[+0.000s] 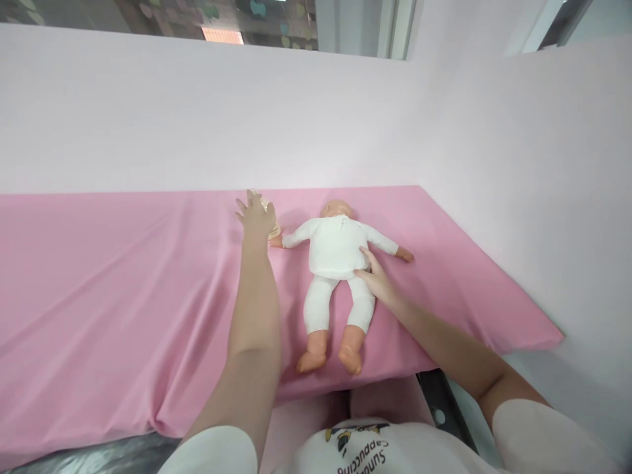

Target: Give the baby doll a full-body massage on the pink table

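Note:
A baby doll (338, 247) in a white long-sleeved top and white trousers lies on its back on a pink sheet (207, 276), arms out to the sides, feet bare. My right hand (378, 276) curves around the doll's side at the waist, thumb and forefinger apart on the white cloth; its other fingers are partly hidden. Beyond the doll's outstretched hand at the left, my left hand (255, 214) reaches far forward with spread fingers. It lies over or against a pale yellowish item (274, 230), mostly covered, whose kind I cannot make out.
Behind the sheet rises a white wall (207, 112), with another white wall (553, 197) at the right. A window (222, 23) runs along the top. Dark shiny material (99, 454) shows below the sheet's front edge, and a black part (447, 408) at the lower right.

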A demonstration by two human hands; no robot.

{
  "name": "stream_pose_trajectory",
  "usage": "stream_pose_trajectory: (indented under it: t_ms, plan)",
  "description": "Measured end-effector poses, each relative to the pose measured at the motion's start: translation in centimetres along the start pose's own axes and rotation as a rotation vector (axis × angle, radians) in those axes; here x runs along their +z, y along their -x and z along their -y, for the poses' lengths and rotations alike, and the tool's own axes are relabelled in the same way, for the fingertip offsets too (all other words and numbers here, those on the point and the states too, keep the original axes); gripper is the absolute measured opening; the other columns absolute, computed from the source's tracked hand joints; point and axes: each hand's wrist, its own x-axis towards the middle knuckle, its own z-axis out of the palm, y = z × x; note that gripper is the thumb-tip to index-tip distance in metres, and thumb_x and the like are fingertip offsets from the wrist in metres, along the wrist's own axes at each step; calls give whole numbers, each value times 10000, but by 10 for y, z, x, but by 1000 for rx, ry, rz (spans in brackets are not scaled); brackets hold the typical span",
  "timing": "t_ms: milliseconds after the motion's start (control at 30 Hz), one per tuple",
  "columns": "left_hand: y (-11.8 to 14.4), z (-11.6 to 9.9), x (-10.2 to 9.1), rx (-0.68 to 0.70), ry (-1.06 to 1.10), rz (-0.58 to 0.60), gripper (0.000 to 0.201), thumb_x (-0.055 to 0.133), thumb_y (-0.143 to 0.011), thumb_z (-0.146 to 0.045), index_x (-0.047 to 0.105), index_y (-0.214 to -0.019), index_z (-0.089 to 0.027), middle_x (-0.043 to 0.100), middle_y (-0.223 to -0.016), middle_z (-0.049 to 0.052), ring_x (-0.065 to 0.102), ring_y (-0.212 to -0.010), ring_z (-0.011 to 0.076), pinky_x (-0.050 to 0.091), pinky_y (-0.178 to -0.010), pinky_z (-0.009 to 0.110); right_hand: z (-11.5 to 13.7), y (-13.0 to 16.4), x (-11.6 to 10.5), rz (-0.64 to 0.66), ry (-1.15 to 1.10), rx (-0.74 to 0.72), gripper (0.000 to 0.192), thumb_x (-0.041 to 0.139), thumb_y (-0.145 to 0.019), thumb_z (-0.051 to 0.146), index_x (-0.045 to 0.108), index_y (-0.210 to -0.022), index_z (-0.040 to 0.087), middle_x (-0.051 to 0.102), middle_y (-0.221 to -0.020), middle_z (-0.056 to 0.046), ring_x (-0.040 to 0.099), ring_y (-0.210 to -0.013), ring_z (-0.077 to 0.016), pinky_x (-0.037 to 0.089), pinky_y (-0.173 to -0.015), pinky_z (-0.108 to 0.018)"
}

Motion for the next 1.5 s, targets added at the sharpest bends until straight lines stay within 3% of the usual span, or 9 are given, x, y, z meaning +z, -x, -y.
stream_pose_trajectory:
  t_ms: [100,233,367,433,700,900,1067,1233,1500]
  plan:
    - [7,-22,18,4,38,10,560,460,-1003,-286,424,-1532,-103,163,-1749,194,107,-1634,382,186,-1304,622,-2,-3,0,-31,223,-136,667,561,-903,255,488,-1566,283,220,-1749,-18,152,-1644,-284,265,-1328,-532]
    - [51,-73,63,310,110,172,537,413,-1022,-293,429,-1542,-161,193,-1749,149,146,-1635,348,194,-1288,646,3,-4,-2,256,472,-454,524,459,-984,225,594,-1484,302,365,-1695,-16,231,-1625,-270,137,-1331,-603]
    - [101,-101,101,520,-23,370,552,433,-1005,-281,490,-1525,-105,282,-1723,145,145,-1636,347,90,-1326,599,4,-6,-5,334,518,-437,522,346,-1067,328,503,-1559,248,464,-1634,-63,302,-1602,-257,158,-1327,-600]
    - [110,-100,109,490,-53,407,572,410,-1015,-295,471,-1553,-111,263,-1730,130,131,-1640,334,84,-1331,583,1,-10,-6,336,529,-417,537,302,-1087,372,471,-1580,241,476,-1626,-62,297,-1603,-254,165,-1330,-594]
    - [99,-71,111,315,4,409,668,329,-1028,-293,238,-1666,-116,197,-1746,110,159,-1639,286,193,-1321,545,-3,-20,-2,386,643,-442,601,327,-1085,420,306,-1656,234,342,-1702,-63,194,-1634,-270,143,-1334,-601]
    - [110,-57,112,342,-38,408,689,332,-1043,-337,187,-1672,-95,154,-1750,140,149,-1640,290,178,-1321,521,-2,-40,-1,380,722,-448,685,326,-1075,472,187,-1685,194,86,-1767,-73,65,-1652,-266,124,-1345,-533]
    - [117,-58,108,329,-67,430,684,342,-1027,-298,214,-1668,-100,158,-1747,146,172,-1634,314,184,-1315,542,2,-81,13,283,799,-334,704,260,-1076,474,181,-1680,121,134,-1760,-107,69,-1652,-263,74,-1351,-500]
    - [131,-62,103,333,-116,398,645,331,-1020,-260,304,-1650,-129,217,-1737,138,221,-1620,334,210,-1304,573,5,-111,13,210,798,-255,650,245,-1070,384,235,-1673,142,184,-1752,-62,62,-1654,-242,93,-1352,-487]
    - [148,-54,85,329,-92,464,624,352,-1030,-281,335,-1641,-150,214,-1734,135,203,-1627,312,212,-1304,576,7,-87,15,158,812,-72,720,287,-1071,402,136,-1671,35,65,-1757,-155,86,-1642,-352,149,-1330,-531]
